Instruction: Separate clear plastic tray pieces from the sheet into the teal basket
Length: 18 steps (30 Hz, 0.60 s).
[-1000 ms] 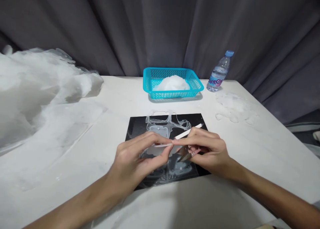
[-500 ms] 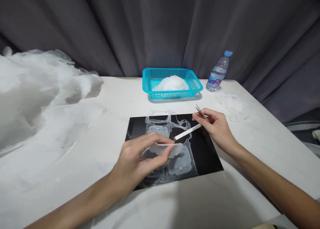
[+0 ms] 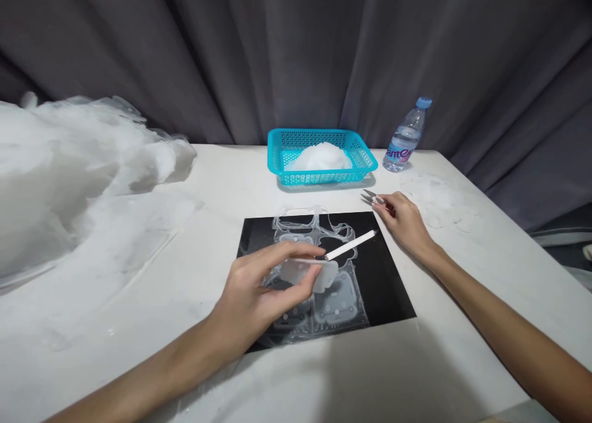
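Observation:
My left hand (image 3: 259, 290) pinches a small clear plastic piece (image 3: 309, 271) above a black mat (image 3: 383, 281). A clear moulded plastic sheet (image 3: 319, 287) with several pockets lies on that mat. A white pen-like stick (image 3: 350, 245) rests on the mat just right of my left fingers. My right hand (image 3: 406, 222) lies at the mat's far right corner, fingers curled on a small pair of metal snips (image 3: 372, 197) that touch the table.
A turquoise basket (image 3: 324, 155) with white clear pieces stands at the back centre. A water bottle (image 3: 407, 136) is at the back right. A big heap of clear plastic (image 3: 69, 170) fills the left side. Scraps (image 3: 435, 195) lie right of the mat.
My right hand has moved away from the left hand, up and right to the table beyond the mat, carrying the snips. My left hand keeps the clear piece and has tilted slightly.

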Motion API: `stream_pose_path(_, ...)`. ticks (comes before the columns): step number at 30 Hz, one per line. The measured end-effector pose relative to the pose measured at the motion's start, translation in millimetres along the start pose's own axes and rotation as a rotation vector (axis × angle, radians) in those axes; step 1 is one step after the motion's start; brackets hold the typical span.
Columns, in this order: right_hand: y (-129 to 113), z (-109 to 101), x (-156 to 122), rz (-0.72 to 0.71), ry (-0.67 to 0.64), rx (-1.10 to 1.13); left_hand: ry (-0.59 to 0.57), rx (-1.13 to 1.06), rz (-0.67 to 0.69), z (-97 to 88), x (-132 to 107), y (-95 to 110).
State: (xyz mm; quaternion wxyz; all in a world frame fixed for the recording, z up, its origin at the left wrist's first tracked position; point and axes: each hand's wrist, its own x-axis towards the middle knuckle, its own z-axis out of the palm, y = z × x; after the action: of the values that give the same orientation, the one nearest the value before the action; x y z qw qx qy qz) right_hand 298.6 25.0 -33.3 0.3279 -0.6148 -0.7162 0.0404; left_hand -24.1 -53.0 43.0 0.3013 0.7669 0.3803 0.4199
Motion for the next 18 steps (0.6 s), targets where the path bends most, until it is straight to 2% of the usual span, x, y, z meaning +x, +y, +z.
stream_pose_path(4,3.1,2.2,0.9,0.005,-0.008,-0.085,-0.045,-0.055,-0.117,-1.7,3.3,1.2)
stream_pose_path(10,8.5,7.8,0.7,0.024,-0.006,0.022,-0.136,-0.196,-0.317,-3.9,10.2,-7.7)
stream_pose_path(18,8.8,17.0,-0.2,-0.009,0.010,0.028,-0.211,-0.303,-0.452,-6.7,20.4,-18.8)
